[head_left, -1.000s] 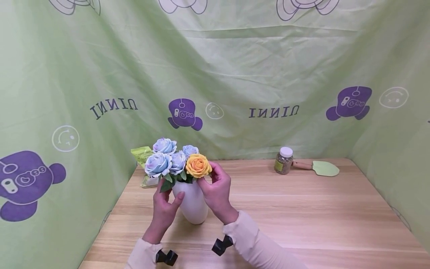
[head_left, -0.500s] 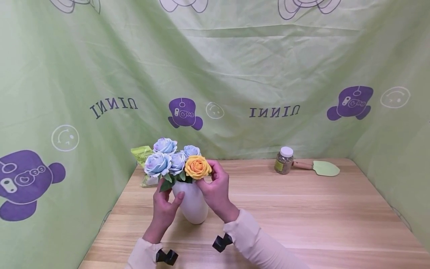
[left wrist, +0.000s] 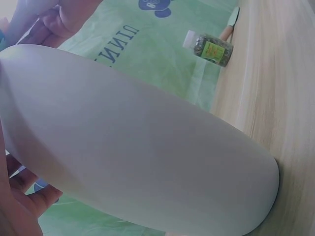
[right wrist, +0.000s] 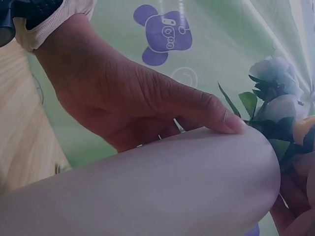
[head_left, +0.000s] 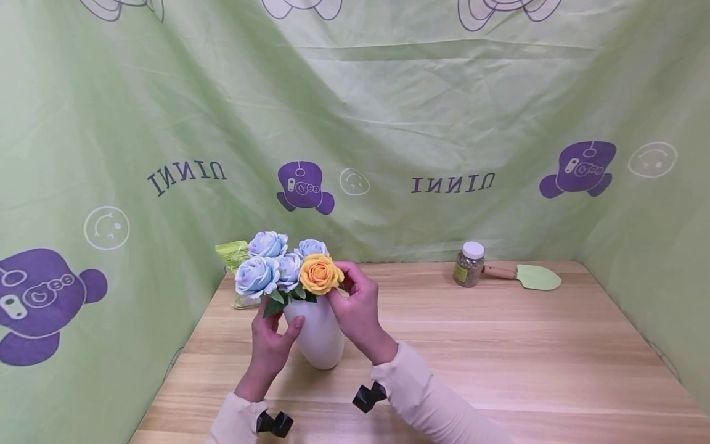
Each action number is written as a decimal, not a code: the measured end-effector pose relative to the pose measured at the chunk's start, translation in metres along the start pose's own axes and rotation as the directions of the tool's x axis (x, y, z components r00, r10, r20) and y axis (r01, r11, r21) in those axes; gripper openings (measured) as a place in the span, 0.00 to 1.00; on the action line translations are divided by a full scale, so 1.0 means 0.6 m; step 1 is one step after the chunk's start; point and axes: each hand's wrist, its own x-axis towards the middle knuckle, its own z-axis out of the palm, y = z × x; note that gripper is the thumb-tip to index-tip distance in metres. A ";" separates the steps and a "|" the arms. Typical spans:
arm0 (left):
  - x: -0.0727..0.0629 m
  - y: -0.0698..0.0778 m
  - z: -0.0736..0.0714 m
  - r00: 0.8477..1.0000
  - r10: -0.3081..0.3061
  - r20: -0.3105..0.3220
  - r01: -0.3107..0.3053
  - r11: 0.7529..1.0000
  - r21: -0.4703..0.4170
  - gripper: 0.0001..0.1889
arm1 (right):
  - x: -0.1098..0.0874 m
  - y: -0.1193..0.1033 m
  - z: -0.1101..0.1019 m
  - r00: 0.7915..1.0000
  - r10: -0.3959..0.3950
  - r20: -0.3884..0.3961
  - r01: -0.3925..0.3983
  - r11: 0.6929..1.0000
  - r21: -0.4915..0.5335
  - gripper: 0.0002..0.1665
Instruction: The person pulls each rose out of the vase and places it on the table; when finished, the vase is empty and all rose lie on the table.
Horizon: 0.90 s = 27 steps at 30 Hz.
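On the wood table (head_left: pixel 499 357), lower half of frame, we've a white vase (head_left: pixel 318 338), ctr-left, w/ our L hand (head_left: pixel 272 342) curled round its upper part. Our R hand (head_left: pixel 357 305) pinches the orange rose (head_left: pixel 320 274) above the rim, blue roses (head_left: pixel 257 275) just left.

Bench (head_left: pixel 499 364): pale wood grain.
Jar (head_left: pixel 468 269): upright near the bench's far edge, white lid, yellow-green label, granular contents.
Garden trowel (head_left: pixel 537 277): lying flat, wooden handle towards the jar, pale green blade.
Packet (head_left: pixel 233 253): green, far left corner, partly hidden.
Curtain (head_left: pixel 388 111): green fabric, purple cartoon figures, reversed lettering.
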 end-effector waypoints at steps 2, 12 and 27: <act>0.000 0.000 0.000 1.000 0.007 -0.003 -0.007 1.000 -0.003 0.32 | 0.001 0.000 0.000 1.000 0.007 -0.003 -0.007 1.000 -0.008 0.15; 0.001 0.001 0.000 1.000 -0.005 0.003 0.005 1.000 0.001 0.33 | 0.002 -0.004 0.007 0.997 -0.050 -0.060 0.049 0.999 -0.009 0.15; 0.001 0.004 0.002 1.000 0.015 0.005 -0.015 1.000 0.005 0.32 | 0.001 -0.015 0.003 0.993 -0.074 -0.095 0.078 0.996 0.038 0.16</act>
